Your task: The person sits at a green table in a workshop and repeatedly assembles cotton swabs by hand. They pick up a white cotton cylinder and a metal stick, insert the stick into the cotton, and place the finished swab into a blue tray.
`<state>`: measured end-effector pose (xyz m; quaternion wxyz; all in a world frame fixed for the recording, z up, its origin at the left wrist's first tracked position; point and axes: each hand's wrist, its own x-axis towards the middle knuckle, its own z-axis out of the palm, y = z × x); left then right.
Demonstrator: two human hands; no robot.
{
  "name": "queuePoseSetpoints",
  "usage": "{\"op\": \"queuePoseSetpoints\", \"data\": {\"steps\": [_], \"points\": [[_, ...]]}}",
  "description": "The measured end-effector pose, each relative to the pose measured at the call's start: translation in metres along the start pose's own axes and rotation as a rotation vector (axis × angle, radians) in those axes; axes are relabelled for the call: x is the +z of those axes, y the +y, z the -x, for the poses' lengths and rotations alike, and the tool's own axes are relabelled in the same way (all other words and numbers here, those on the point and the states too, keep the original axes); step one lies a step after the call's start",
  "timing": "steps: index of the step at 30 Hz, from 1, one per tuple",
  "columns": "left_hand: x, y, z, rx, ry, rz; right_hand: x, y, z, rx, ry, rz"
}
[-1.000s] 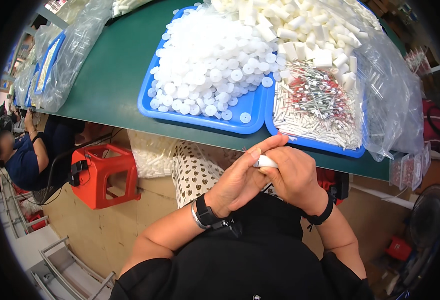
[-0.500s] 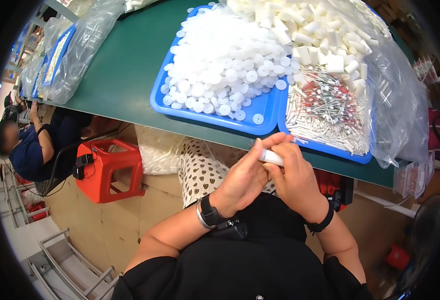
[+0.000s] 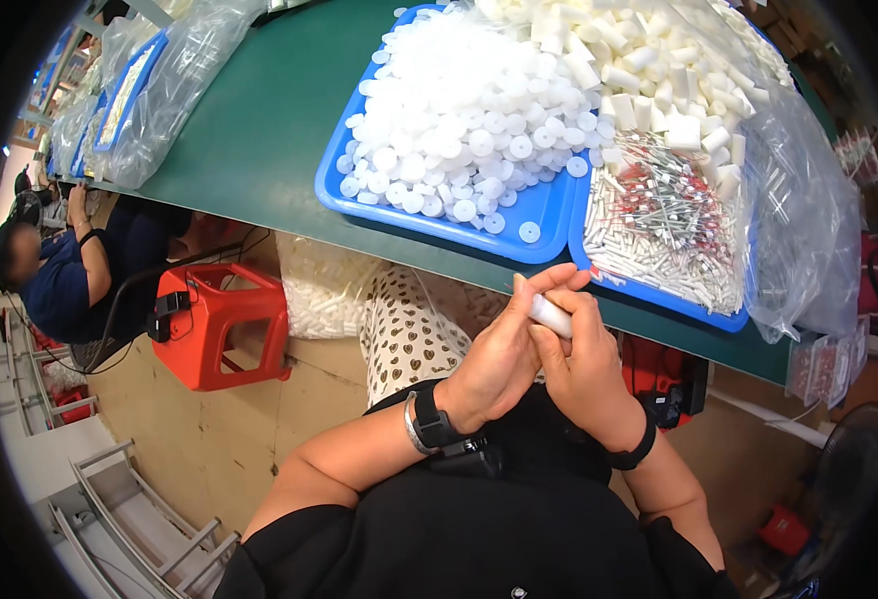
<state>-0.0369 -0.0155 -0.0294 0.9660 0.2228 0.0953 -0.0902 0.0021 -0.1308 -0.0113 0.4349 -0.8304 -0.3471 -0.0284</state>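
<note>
In front of the table's near edge my two hands meet around a small white cylinder (image 3: 551, 316). The thumb and fingers of my right hand (image 3: 595, 377) grip it from the right. Against its other end presses my left hand (image 3: 494, 367), thumb up and fingers reaching behind it. That far end is hidden by my fingers. Just beyond sits a blue tray (image 3: 529, 247) heaped with translucent white discs (image 3: 464, 130). Beside it a second blue tray (image 3: 733, 321) holds thin white tubes (image 3: 623, 250), red-and-green pieces with metal pins (image 3: 668, 195), and thick white cylinders (image 3: 658, 75).
The trays stand on a green table (image 3: 229, 150). Clear plastic sheeting (image 3: 803, 210) drapes over the right side. A red stool (image 3: 219, 324) and a bag of white pieces (image 3: 324, 295) are below at left. Further left sits another person (image 3: 69, 275); a fan (image 3: 853, 459) stands lower right.
The whole view has shifted slightly. My hands stay together on the white cylinder, which now tilts a little more steeply and shows less of its length.
</note>
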Motion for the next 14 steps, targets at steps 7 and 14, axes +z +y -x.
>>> {"op": "queuePoseSetpoints", "data": {"steps": [7,14], "points": [[0.002,-0.013,0.001,0.148,-0.046,-0.201,-0.006,-0.003,0.005,0.03,-0.084,0.014],[0.001,0.01,0.011,-0.067,-0.006,-0.304,-0.021,0.006,0.002,0.565,-0.353,-0.625]]}}
